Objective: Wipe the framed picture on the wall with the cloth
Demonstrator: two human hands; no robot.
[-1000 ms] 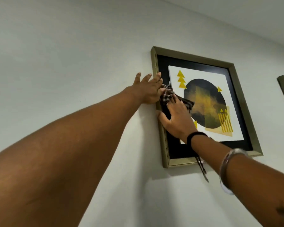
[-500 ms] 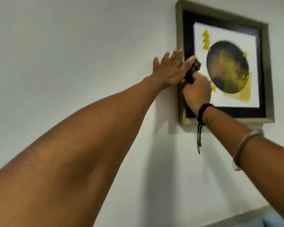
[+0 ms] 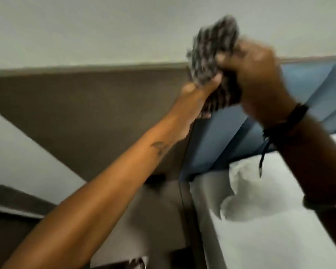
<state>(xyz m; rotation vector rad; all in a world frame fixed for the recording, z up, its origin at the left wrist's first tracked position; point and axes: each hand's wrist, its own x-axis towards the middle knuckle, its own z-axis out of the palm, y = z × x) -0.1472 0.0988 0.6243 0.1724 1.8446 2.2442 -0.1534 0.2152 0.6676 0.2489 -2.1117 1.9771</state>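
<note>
A dark checked cloth is bunched up in front of me, blurred by motion. My left hand grips its lower part from below. My right hand is closed around its right side; a black cord bracelet sits on that wrist. Both hands hold the cloth in the air, away from the wall. The framed picture is out of view.
The plain wall fills the top, with a brown panel below it. A blue padded headboard and a bed with white bedding lie at the lower right. A thin dark cable hangs beside the bed.
The view has swung down from the picture to the bed. Both hands have left the frame and come together on the cloth in front of me.
</note>
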